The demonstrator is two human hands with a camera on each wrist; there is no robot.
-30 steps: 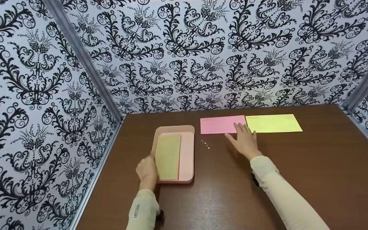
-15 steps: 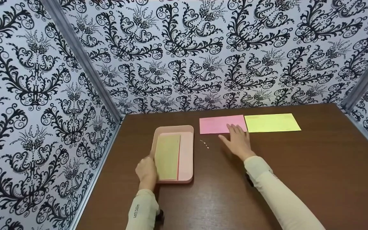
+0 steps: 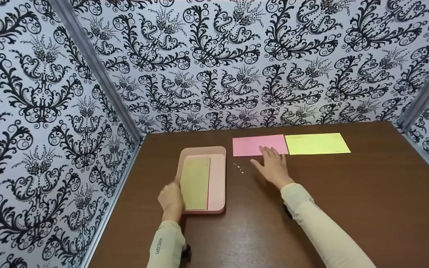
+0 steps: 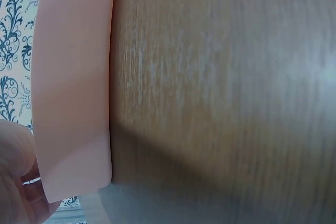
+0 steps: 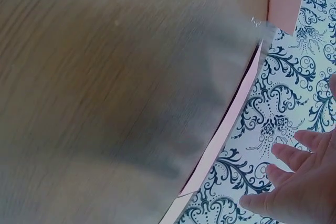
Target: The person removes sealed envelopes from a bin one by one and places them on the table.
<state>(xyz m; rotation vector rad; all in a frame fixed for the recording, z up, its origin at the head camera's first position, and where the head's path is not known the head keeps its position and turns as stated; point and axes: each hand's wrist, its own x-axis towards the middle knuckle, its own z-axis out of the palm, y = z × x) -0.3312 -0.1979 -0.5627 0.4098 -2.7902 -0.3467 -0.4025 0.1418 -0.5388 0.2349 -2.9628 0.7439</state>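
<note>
In the head view a shallow pink tray [image 3: 217,182] lies left of centre, with a pale yellow paper rectangle [image 3: 196,182] inside it and a red edge showing beneath. My left hand [image 3: 171,197] grips the tray's left rim; the left wrist view shows fingers [image 4: 16,153] by the tray wall [image 4: 73,87]. My right hand [image 3: 274,167] is spread, its fingertips over the near edge of a flat pink paper rectangle [image 3: 250,145]. It holds nothing, and the right wrist view shows the fingers [image 5: 289,156] apart from the paper edge.
A bright yellow paper rectangle [image 3: 317,144] lies end to end with the pink one near the back of the brown table [image 3: 248,238]. Small white marks [image 3: 238,168] lie between tray and right hand. Patterned walls [image 3: 229,67] stand behind and at the left.
My right hand has slid left and slightly towards me, from the seam between the pink and yellow papers to the pink one's near edge. The left hand and tray stay in place.
</note>
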